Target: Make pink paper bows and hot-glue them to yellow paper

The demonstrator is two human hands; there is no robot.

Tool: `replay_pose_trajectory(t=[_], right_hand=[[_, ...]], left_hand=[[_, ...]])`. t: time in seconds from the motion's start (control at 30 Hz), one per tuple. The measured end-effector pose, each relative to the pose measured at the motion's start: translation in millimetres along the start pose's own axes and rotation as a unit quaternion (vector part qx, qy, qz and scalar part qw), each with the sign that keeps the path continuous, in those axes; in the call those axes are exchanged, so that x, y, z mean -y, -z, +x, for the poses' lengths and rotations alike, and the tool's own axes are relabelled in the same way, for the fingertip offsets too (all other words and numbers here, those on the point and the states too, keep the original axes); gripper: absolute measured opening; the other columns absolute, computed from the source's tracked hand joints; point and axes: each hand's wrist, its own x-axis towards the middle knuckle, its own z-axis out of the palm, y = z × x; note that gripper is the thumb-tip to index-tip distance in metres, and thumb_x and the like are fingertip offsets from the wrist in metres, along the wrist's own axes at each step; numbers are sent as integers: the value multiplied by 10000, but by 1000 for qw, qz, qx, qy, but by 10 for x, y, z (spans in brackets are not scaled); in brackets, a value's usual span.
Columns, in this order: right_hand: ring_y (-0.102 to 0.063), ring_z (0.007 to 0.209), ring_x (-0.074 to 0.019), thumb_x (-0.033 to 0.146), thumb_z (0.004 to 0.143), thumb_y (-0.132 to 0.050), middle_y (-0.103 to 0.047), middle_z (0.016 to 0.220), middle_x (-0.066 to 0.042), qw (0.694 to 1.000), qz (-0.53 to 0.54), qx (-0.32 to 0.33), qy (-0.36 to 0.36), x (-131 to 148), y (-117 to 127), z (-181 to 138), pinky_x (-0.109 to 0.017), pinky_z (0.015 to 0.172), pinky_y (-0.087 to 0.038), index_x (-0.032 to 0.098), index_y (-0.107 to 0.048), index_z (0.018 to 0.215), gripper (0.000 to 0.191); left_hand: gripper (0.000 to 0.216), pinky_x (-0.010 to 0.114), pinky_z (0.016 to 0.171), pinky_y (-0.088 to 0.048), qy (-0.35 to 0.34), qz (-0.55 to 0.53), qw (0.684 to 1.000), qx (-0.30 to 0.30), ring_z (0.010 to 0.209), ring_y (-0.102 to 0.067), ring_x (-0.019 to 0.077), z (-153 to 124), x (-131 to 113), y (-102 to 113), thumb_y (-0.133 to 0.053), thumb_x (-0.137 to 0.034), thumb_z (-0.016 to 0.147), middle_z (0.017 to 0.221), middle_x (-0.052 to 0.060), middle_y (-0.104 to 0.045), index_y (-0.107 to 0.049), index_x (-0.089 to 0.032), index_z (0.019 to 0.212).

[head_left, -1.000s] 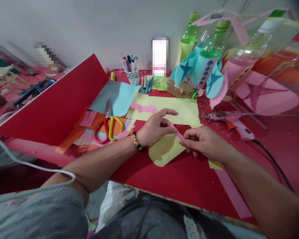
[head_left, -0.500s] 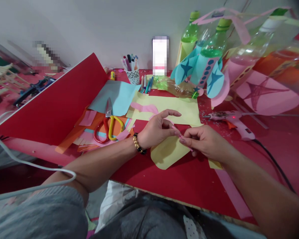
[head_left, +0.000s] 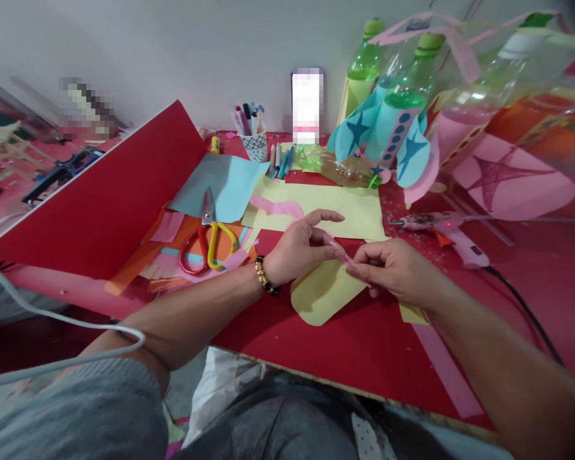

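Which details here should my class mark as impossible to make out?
Head view:
- Pink paper strip: middle hidden by the fingers of the left hand and right hand.
- White upright object: pixelated.
- Plastic bottle: cut off by the right edge.
- Pen cup: marker labels too small.

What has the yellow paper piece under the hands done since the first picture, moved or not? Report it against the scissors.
Yes: the yellow paper piece has moved slightly right, away from the red-and-yellow-handled scissors.
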Motion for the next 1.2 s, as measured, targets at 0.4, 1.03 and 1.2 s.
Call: replay_pose_trajectory(t=[0.4,1.03,1.2], right_hand=[[-515,413,-97,496,775,-634,-529,485,24,999,-12,37,-12,0,43,17,-200,387,-360,177,-559,663,346],[-501,430,-103,497,770,-624,-495,509,30,997,-64,1,-39,-109,195,20,-220,406,-385,172,-561,665,347],[-477,428,-95,503,802,-602,-501,504,28,996,-89,0,-33,-126,250,-3,-205,388,-357,164,-585,719,349]], left_hand=[[455,198,598,-452,7,47,998,31,616,-614,89,31,-23,78,-680,-171,766,685,-3,-648,-486,-158,1177],[312,178,479,-463,-88,44,964,-248,480,-582,74,165,-263,592,-589,-438,833,646,32,-673,-636,-129,838],[334,180,526,-460,-102,124,938,-306,560,-588,84,197,-286,760,-609,-446,800,655,37,-662,-642,-133,690]])
